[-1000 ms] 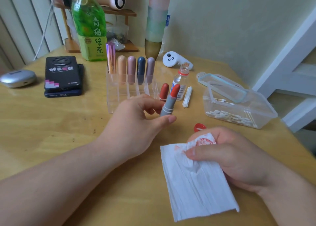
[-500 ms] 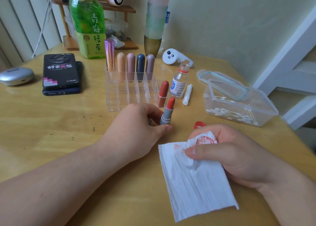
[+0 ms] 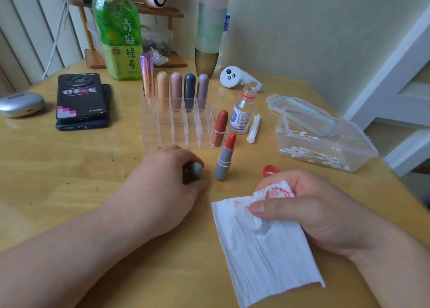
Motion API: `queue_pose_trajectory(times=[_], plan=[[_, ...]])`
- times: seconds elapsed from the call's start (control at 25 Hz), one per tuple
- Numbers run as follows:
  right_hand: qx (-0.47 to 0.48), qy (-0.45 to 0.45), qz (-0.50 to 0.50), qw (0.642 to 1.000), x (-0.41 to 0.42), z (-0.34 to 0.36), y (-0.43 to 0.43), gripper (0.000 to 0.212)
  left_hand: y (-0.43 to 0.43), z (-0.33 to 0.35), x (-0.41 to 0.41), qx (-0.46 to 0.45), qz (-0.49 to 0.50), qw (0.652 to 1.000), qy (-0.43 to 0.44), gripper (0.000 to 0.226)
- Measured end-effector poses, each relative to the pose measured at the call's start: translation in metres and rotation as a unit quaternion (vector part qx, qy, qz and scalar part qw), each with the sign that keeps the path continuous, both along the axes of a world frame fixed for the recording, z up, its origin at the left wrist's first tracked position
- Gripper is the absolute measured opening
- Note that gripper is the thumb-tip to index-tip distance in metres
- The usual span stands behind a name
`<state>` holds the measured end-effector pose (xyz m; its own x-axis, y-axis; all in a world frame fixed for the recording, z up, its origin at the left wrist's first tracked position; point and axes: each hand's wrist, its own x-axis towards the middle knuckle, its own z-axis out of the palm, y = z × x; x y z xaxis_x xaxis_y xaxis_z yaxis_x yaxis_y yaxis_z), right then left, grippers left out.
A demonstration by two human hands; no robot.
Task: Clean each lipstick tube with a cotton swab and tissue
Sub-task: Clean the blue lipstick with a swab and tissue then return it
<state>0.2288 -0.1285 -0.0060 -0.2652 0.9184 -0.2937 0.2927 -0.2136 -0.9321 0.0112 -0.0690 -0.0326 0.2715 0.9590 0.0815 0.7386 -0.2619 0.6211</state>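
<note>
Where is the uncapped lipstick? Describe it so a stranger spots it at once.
Find the clear organizer mid-table. Just in front of its right front corner, outside it, stands a grey lipstick tube. Unlike the others, it is uncapped, its orange-red tip bare.

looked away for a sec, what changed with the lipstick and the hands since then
The left hand set the open grey lipstick down upright on the table, let it go, and now grips the grey cap beside it. The right hand still holds the red-stained tissue; the organizer stayed put.
</note>
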Motion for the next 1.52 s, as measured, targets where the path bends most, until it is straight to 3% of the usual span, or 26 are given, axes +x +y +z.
queue_pose_trajectory(times=[0.12,0.2,0.28,0.36,0.52,0.68,0.76,0.84,1.0,1.08,1.12,1.2,1.28,1.36,1.44,1.52], plan=[[0.005,0.009,0.007,1.0,0.001,-0.001,-0.001,0.024,-0.004,0.019,-0.012,-0.006,0.024,1.0,-0.001,0.025],[0.012,0.015,0.012,1.0,0.003,0.0,-0.001,0.02,-0.008,0.033,-0.019,-0.061,-0.047,0.994,-0.071,0.043],[0.022,0.028,0.023,0.999,0.005,0.003,-0.002,0.017,-0.019,0.044,-0.019,-0.167,-0.156,0.961,-0.153,0.061],[0.024,0.046,0.031,0.998,0.007,0.005,-0.003,0.016,-0.025,0.038,-0.015,-0.228,-0.194,0.94,-0.162,0.065],[0.011,0.172,-0.028,0.985,0.002,0.007,-0.005,0.014,-0.025,0.029,-0.007,-0.214,-0.167,0.933,-0.238,0.048],[-0.016,0.313,-0.137,0.94,0.003,0.003,-0.001,0.051,-0.028,0.034,-0.005,-0.189,-0.153,0.906,-0.347,0.034],[-0.055,0.382,-0.085,0.919,-0.005,0.003,-0.001,0.056,-0.029,0.032,-0.004,-0.172,-0.145,0.897,-0.381,0.029],[-0.056,0.407,-0.053,0.91,-0.009,0.002,-0.003,0.047,-0.029,0.029,-0.003,-0.164,-0.13,0.894,-0.396,0.025],[0.0,0.367,-0.097,0.925,-0.011,0.002,-0.008,0.013,-0.034,0.03,-0.002,-0.197,-0.14,0.909,-0.34,0.037],[0.047,0.304,-0.155,0.939,-0.011,0.002,-0.009,0.015,-0.036,0.03,-0.001,-0.192,-0.134,0.924,-0.304,0.043],[0.091,0.241,-0.183,0.949,-0.01,0.004,-0.01,0.019,-0.037,0.03,-0.002,-0.168,-0.124,0.931,-0.299,0.047],[0.216,0.024,-0.218,0.951,-0.007,0.01,-0.014,0.02,-0.038,0.031,-0.001,-0.108,-0.104,0.93,-0.335,0.046],[0.296,-0.116,-0.235,0.919,-0.006,0.017,-0.019,0.017,-0.038,0.031,0.0,-0.138,-0.095,0.873,-0.458,0.038],[0.318,-0.121,-0.229,0.912,-0.011,0.022,-0.023,0.009,-0.038,0.029,0.005,-0.254,-0.109,0.778,-0.565,0.027],[0.335,-0.108,-0.202,0.914,-0.016,0.021,-0.027,0.011,-0.039,0.024,0.009,-0.357,-0.119,0.718,-0.586,0.023],[0.359,-0.085,-0.175,0.913,-0.018,0.016,-0.03,0.013,-0.039,0.018,0.01,-0.412,-0.132,0.691,-0.579,0.024]])
